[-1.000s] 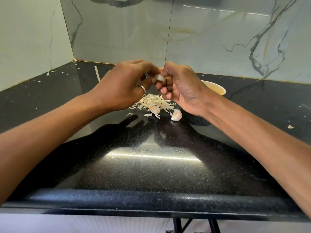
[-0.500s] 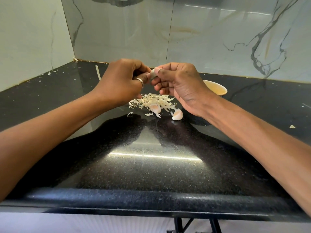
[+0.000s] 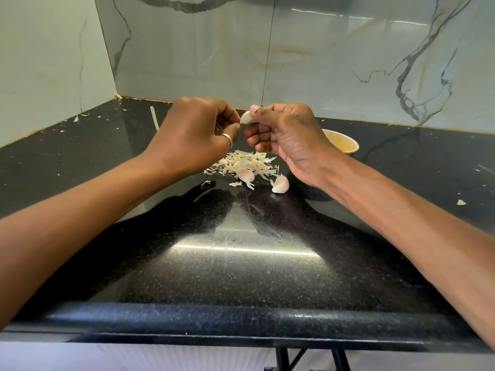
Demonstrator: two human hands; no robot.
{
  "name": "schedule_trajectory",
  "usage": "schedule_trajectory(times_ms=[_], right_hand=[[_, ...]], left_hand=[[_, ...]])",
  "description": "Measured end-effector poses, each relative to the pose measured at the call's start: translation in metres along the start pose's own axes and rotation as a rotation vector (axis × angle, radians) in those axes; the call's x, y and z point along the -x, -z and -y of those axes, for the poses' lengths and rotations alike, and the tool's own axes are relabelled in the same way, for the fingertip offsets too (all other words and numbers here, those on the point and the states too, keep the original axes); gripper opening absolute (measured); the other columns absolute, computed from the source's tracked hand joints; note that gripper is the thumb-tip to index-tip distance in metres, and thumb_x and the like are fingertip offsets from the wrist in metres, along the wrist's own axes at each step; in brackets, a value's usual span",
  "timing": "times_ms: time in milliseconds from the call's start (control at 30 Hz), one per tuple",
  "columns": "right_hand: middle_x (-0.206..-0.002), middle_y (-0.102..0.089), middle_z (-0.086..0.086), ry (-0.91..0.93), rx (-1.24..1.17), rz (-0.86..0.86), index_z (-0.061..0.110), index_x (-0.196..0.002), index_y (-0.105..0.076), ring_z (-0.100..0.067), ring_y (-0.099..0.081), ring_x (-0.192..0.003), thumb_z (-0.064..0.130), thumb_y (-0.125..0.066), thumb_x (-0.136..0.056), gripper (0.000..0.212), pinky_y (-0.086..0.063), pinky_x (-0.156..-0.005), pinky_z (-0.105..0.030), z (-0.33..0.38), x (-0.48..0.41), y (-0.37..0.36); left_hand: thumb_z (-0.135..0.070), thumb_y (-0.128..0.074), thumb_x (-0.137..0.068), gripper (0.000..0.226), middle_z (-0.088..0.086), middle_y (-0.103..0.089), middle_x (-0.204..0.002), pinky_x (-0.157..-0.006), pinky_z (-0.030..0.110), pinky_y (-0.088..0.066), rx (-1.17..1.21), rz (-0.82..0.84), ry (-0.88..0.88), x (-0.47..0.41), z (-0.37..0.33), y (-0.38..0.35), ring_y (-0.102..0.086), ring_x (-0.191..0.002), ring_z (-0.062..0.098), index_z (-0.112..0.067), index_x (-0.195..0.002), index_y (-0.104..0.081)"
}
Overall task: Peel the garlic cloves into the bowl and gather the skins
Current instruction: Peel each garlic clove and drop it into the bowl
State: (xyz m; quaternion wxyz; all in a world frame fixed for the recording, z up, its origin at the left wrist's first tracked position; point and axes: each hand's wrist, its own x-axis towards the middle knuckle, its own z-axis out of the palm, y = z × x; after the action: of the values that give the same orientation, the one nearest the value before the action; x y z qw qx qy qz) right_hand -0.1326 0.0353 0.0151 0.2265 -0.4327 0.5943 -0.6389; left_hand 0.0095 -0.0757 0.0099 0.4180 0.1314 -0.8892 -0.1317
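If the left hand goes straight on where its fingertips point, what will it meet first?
Probably the garlic clove pinched in the right hand; the left hand seems to pinch its lower end.

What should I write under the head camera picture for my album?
Left hand and right hand pinch a garlic clove above the skin pile, near the bowl.

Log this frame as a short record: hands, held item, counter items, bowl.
right hand: pinches held clove
left hand: pinches the held clove's lower end
skins: piled on countertop, below the hands
loose cloves: two, at the pile's near edge
bowl: behind right hand, contents hidden
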Motion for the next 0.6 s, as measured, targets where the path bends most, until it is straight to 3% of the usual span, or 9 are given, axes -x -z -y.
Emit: schedule_trajectory(times_ms=[100, 267, 467, 600], right_hand=[[-0.079, -0.071, -0.014, -0.006, 0.019, -0.02, -0.008, -0.104, -0.072, -0.017, -0.064, -0.063, 0.018, -0.065, -0.099, 0.027, -0.052, -0.056, -0.025, 0.001, 0.001, -0.001], [-0.071, -0.071, -0.011, 0.0, 0.076, -0.059, -0.008, -0.1, -0.072, -0.016, -0.065, -0.057, 0.019, -0.068, -0.098, 0.028, -0.051, -0.051, -0.023, 0.005, 0.002, -0.007], [-0.063, -0.069, -0.008, -0.024, 0.121, -0.064, -0.002, -0.087, -0.071, -0.016, -0.065, -0.052, 0.018, -0.069, -0.096, 0.021, -0.051, -0.048, -0.022, 0.008, 0.001, -0.011], [-0.066, -0.071, -0.01, -0.035, 0.117, -0.032, -0.003, -0.092, -0.07, -0.017, -0.068, -0.055, 0.017, -0.068, -0.098, 0.021, -0.054, -0.051, -0.023, 0.008, 0.001, -0.013]], left_hand=[[-0.022, -0.065, -0.093, 0.02, 0.006, -0.074, -0.081, -0.065, 0.027, -0.048, -0.083, -0.051, -0.124, 0.001, 0.001, 0.002, -0.061, -0.066, 0.017, -0.007, -0.1, -0.076], [-0.031, -0.055, -0.091, 0.027, 0.005, -0.071, -0.083, -0.063, 0.044, -0.055, -0.221, -0.113, -0.192, 0.005, -0.002, 0.006, -0.064, -0.071, 0.031, -0.011, -0.096, -0.072], [-0.029, -0.051, -0.09, 0.028, 0.007, -0.07, -0.083, -0.058, 0.044, -0.054, -0.314, -0.098, -0.23, 0.007, -0.005, 0.006, -0.063, -0.067, 0.035, -0.01, -0.094, -0.071], [-0.026, -0.049, -0.088, 0.028, 0.008, -0.069, -0.08, -0.057, 0.044, -0.053, -0.336, -0.091, -0.227, 0.006, -0.004, 0.007, -0.061, -0.064, 0.035, -0.009, -0.09, -0.072]])
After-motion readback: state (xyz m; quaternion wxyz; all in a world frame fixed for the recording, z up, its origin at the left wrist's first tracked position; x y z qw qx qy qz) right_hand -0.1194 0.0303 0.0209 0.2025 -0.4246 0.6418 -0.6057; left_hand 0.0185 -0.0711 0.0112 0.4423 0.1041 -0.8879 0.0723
